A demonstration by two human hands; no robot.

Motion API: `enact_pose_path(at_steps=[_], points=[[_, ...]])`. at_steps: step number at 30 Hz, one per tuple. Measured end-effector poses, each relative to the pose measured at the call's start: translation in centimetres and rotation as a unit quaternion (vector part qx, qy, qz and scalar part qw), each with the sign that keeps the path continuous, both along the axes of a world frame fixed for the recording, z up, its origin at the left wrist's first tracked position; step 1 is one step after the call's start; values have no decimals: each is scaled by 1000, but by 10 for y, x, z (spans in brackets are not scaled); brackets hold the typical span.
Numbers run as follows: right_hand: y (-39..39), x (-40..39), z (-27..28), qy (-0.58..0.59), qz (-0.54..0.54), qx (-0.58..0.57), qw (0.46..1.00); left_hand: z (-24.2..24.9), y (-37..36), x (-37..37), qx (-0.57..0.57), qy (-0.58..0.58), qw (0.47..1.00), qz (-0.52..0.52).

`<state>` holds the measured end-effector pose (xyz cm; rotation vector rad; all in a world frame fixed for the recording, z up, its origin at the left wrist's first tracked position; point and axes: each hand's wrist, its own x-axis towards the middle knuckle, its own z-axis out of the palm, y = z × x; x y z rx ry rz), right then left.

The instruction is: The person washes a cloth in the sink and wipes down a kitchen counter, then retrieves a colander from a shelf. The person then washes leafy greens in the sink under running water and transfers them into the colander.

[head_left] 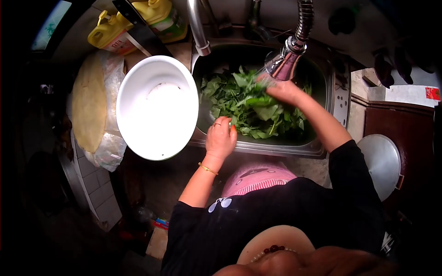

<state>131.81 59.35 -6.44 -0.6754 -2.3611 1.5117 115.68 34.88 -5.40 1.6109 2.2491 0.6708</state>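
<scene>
A heap of leafy greens (244,103) fills much of the metal sink (276,148). My right hand (282,90) reaches over the heap, its fingers closed on a bunch of the greens and partly blurred. Right above that hand hangs the shiny spray head (285,64) of a spring-hose tap. My left hand (221,139) is at the sink's near left edge beside the leaves, fingers curled together. A small bit of green shows at its fingertips, but I cannot make out what it holds.
A white basin (157,138) stands left of the sink. Beyond it are a round board (90,106) with plastic wrap, yellow jugs (110,37) and a dark cleaver (145,34). A curved tap (197,27) hangs over the sink's left end. A round metal lid (380,163) is at right.
</scene>
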Motion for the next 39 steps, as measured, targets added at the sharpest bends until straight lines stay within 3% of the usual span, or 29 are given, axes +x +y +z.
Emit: enact_pose_path(at_steps=[1, 3, 7, 9, 10, 12, 13, 14, 16, 17, 18, 20, 21, 22, 23, 24, 28, 30, 31, 32, 33, 34, 36, 37, 38, 39], points=[[12, -8, -11, -15, -46, -42, 998, 2, 2, -1, -14, -14, 1000, 8], [30, 2, 11, -204, -49, 93, 973, -7, 10, -6, -78, -51, 995, 32], [25, 1, -55, -381, -108, 153, 905, -19, 70, -9, -114, 45, 991, 44], [-29, -16, -50, -454, -9, 214, 865, -34, 103, -13, -231, 80, 968, 53], [-57, -20, -40, -468, 65, 220, 854, -43, 109, -13, -273, 45, 959, 63], [-90, 1, -52, -365, 211, 368, 829, -62, 119, -7, -355, -26, 931, 81], [-74, 10, -54, -304, 231, 377, 844, -68, 119, 3, -383, 1, 922, 66], [-47, 21, -65, -287, 177, 262, 904, -72, 119, 11, -386, -35, 921, 48], [-1, 22, -45, -507, -10, 212, 835, -106, 119, 19, -332, -62, 939, 67], [19, 33, -57, -496, -101, 163, 847, -115, 117, 16, -319, -87, 942, 52], [20, 35, -68, -496, -120, 202, 836, -122, 116, 11, -306, -111, 945, 38], [-7, 3, -45, -562, -27, 198, 802, -120, 119, 1, -290, -130, 947, 37], [-24, -1, -79, -522, 9, 258, 813, -125, 119, -3, -261, -141, 954, 50], [-47, -8, -65, -439, 10, 291, 850, -131, 118, -8, -231, -152, 959, 64], [-55, -10, -69, -302, 23, 257, 918, -116, 119, -10, -207, -174, 959, 81], [-62, -7, -87, -138, -37, 252, 957, -119, 116, -17, -166, -180, 966, 87], [-7, 9, -59, -66, -59, 15, 996, -61, 105, -35, -80, -277, 949, 128], [36, 24, -54, -26, -82, -92, 992, -66, 99, -44, 9, -244, 959, 144], [49, 27, -39, -66, -95, -1, 993, -64, 96, -45, 14, -194, 969, 152], [51, 32, -25, -206, -150, 113, 960, -57, 94, -45, 22, -142, 977, 160], [44, 32, -3, -321, -154, 193, 914, -39, 96, -37, -71, -138, 963, 219], [31, 29, 12, -429, -155, 269, 848, -60, 94, -42, -66, -109, 973, 191], [-1, 20, -9, -445, -95, 367, 811, -82, 90, -32, -87, -114, 968, 207], [-20, 9, -1, -509, 54, 355, 782, -87, 91, -33, -112, -187, 955, 203], [-43, 0, -16, -482, 114, 332, 802, -97, 91, -33, -134, -188, 949, 215], [-70, 1, -58, -396, 148, 292, 858, -103, 92, -33, -136, -192, 945, 230]])
